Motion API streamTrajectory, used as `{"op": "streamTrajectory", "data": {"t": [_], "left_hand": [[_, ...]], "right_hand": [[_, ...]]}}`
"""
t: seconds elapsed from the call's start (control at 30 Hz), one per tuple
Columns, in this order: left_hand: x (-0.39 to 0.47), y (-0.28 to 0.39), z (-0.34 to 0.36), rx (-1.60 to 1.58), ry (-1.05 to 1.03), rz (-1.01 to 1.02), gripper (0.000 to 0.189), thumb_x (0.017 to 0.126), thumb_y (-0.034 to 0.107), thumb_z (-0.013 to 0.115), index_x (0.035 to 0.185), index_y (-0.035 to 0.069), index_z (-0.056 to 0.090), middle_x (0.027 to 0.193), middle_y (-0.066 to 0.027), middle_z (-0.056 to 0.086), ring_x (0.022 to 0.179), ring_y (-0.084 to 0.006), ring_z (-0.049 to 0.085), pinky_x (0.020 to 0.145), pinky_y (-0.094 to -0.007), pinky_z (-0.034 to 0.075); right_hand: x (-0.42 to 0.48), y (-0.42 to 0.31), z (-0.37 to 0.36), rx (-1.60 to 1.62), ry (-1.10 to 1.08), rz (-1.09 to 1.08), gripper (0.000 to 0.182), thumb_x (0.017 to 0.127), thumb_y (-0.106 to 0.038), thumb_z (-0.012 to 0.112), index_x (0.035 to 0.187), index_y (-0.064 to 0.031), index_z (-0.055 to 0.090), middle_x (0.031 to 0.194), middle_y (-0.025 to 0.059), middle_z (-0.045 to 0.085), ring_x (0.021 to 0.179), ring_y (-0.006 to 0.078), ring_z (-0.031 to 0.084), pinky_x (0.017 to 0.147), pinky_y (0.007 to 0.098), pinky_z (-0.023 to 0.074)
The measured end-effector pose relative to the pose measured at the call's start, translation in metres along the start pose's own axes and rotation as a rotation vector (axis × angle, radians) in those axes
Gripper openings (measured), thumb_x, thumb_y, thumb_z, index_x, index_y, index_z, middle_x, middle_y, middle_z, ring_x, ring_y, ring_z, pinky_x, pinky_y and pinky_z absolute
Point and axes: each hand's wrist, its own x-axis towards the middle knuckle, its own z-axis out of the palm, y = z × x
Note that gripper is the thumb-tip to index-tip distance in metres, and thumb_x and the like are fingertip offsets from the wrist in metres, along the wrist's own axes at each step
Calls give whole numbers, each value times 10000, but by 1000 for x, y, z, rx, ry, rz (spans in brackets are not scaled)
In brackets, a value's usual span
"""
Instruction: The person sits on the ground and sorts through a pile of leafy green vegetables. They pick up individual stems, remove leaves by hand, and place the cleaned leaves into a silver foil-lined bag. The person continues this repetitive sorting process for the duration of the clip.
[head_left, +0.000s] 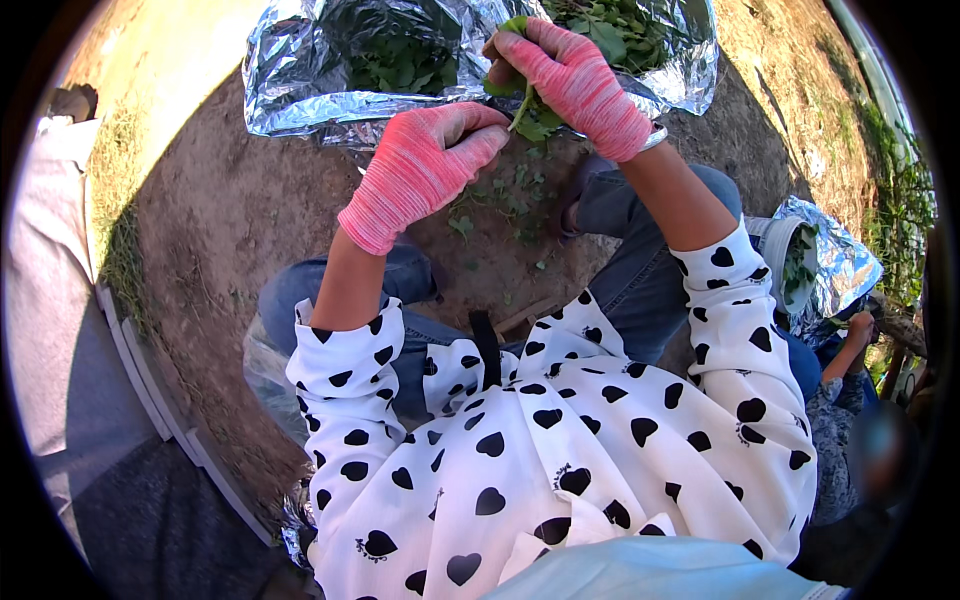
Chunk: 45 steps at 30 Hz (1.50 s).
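Note:
A green leafy stem (523, 109) stretches between my two hands, both in pink knitted gloves. My left hand (427, 169) pinches its lower end between thumb and fingers. Higher up and to the right, my right hand (574, 82) grips the stem's upper part, with leaves showing under and above the fingers. Just beyond the hands lie foil-lined containers; the left foil lining (285, 82) surrounds a heap of green leaves (405, 64). More cut greens (611, 34) fill the right one, partly behind my right hand.
Loose leaves (517, 195) are scattered on the bare soil (202, 195) between my knees. At right stands a white bucket (772, 255) with leaves, next to crumpled foil (851, 255). Another person's hand (861, 326) is beyond it. Edging boards (142, 375) and grey fabric (52, 300) border the left.

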Motion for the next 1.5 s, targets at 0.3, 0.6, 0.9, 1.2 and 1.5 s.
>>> {"op": "streamTrajectory", "data": {"t": [0.3,0.6,0.9,1.2,1.5], "left_hand": [[-2,-3,-31,-319,55,-58,284,964,267,630,1082,15,685,762,5,636,625,-51,557,586,-207,482],[0,-1,-25,-257,82,-62,304,978,289,616,1083,9,668,745,2,618,622,-54,539,567,-206,439],[7,-24,-4,450,160,160,288,955,225,608,1172,46,667,962,-132,709,861,-239,690,786,-331,538],[14,-36,17,809,143,119,222,910,230,575,1058,98,674,935,-165,697,877,-358,672,749,-430,536],[9,-33,19,608,123,272,158,876,223,603,932,91,670,795,-164,671,753,-357,668,649,-433,528]], "right_hand": [[9,-9,12,-101,350,-129,333,945,-201,653,1255,-87,613,1067,61,677,965,153,633,840,303,510],[-5,-17,-1,-737,-75,-746,320,828,-165,722,1142,-130,666,1089,64,663,1108,288,595,983,433,433],[-16,-3,-1,-711,-300,-251,206,910,-268,605,1001,-85,636,839,152,663,814,366,649,703,447,513],[-18,6,1,-789,-442,-114,254,906,-320,595,1020,-99,647,834,166,672,815,402,645,707,479,512],[-14,-11,-21,-434,-698,6,250,926,-169,630,1120,-17,670,894,159,692,808,210,659,761,322,517]]}}
